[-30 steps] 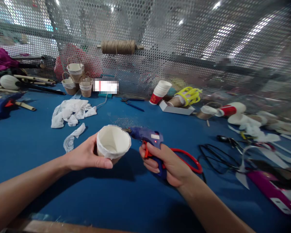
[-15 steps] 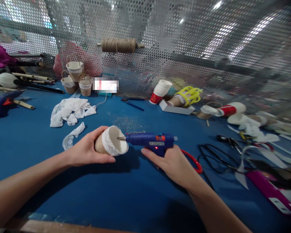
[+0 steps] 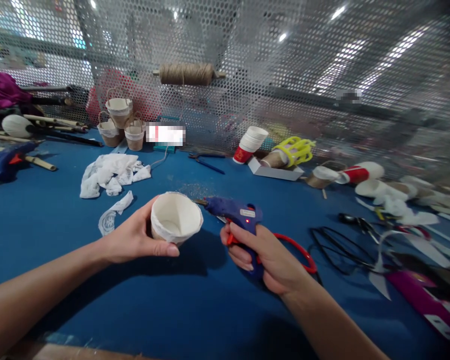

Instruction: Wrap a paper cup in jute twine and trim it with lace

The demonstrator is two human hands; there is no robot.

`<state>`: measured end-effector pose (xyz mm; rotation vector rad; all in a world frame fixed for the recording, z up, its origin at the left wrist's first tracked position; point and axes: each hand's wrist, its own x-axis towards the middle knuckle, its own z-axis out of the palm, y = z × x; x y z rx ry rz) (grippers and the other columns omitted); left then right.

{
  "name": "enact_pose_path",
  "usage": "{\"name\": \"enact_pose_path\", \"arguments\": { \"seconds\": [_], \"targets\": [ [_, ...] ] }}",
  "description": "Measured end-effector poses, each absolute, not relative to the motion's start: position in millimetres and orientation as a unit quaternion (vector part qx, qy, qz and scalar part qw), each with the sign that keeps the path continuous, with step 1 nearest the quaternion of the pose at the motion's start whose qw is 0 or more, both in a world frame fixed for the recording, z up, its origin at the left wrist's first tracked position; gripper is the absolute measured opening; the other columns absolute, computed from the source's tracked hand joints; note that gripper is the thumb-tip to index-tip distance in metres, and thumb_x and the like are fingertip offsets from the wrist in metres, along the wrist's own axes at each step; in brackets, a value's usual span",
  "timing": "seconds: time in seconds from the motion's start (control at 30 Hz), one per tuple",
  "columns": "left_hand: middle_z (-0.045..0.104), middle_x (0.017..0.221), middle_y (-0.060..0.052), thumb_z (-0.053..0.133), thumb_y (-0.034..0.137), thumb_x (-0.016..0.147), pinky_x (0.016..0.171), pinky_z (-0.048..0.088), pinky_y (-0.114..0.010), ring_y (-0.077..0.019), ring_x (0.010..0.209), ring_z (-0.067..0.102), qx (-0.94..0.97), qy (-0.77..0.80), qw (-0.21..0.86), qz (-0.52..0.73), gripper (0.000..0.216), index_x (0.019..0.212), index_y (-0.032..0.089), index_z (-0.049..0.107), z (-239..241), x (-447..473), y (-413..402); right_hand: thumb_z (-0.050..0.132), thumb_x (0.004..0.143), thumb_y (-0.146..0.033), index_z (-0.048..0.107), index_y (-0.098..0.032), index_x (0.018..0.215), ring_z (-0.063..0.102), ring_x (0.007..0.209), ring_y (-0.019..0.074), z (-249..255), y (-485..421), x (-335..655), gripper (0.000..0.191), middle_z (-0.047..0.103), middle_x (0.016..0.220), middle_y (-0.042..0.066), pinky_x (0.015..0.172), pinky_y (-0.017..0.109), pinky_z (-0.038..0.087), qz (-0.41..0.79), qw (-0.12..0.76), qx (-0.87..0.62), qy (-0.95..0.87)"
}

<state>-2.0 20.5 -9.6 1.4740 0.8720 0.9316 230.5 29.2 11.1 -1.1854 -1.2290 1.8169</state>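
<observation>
So, a white-lined cup (image 3: 177, 220) in my left hand, a glue gun in my right

Nearest me, over the blue counter (image 3: 153, 300), my left hand (image 3: 135, 240) grips the cup from the side, thumb across its near wall, the other fingers mostly hidden behind it. It's off the surface, its mouth tipped up towards me. My right hand (image 3: 272, 260) is wrapped round the handle of the glue gun (image 3: 228, 209), fingers by the red trigger; its nozzle sits right by the cup's far rim, though I can't tell if they touch. To my right lie black cables (image 3: 335, 252) and a magenta power strip (image 3: 416, 295). Beyond my left wrist is a lace strip (image 3: 114, 212), then a white lace heap (image 3: 108, 167). Farther off are pliers (image 3: 210, 165), stacked paper cups (image 3: 249, 145) and three small baskets (image 3: 135, 137). A twine roll (image 3: 186, 74) hangs at the perforated screen (image 3: 277, 60).
</observation>
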Motion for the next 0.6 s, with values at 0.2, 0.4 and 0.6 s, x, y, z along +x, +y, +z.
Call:
{"name": "enact_pose_path", "arguments": {
  "seconds": [0.2,0.4,0.6],
  "targets": [
    [0.059,0.105,-0.01,0.075,0.035,0.059,0.074,0.048,-0.031,-0.019,0.082,0.058,0.617,0.366,0.566,0.407,0.076,0.123,0.017,0.039,-12.2,-2.3,20.0,0.065,0.072,-0.042,0.058,-0.013,0.066,0.031,0.039,0.0044,9.8,26.2,228.3,0.03,0.037,0.041,-0.007,0.038,0.018,0.021,0.676,0.314,-0.458,-0.485],
    [0.06,0.105,-0.009,0.075,0.037,0.06,0.08,0.048,-0.033,-0.0215,0.09,0.057,0.633,0.382,0.537,0.407,0.071,0.121,0.017,0.043,-13.9,-3.6,20.5,0.059,0.075,-0.047,0.058,-0.015,0.066,0.038,0.04,0.0075,12.4,24.0,231.2,0.034,0.042,0.042,-0.005,0.04,0.022,0.031,0.53,0.309,-0.518,-0.596],
    [0.058,0.105,-0.005,0.073,0.034,0.063,0.079,0.047,-0.03,-0.0201,0.093,0.055,0.66,0.42,0.493,0.382,0.062,0.116,0.019,0.045,-11.2,-5.1,24.0,0.062,0.072,-0.036,0.052,-0.021,0.048,0.04,0.04,0.0112,16.7,24.2,232.4,0.031,0.044,0.042,-0.002,0.047,0.029,0.036,0.29,0.297,-0.569,-0.71]
  ]
}}
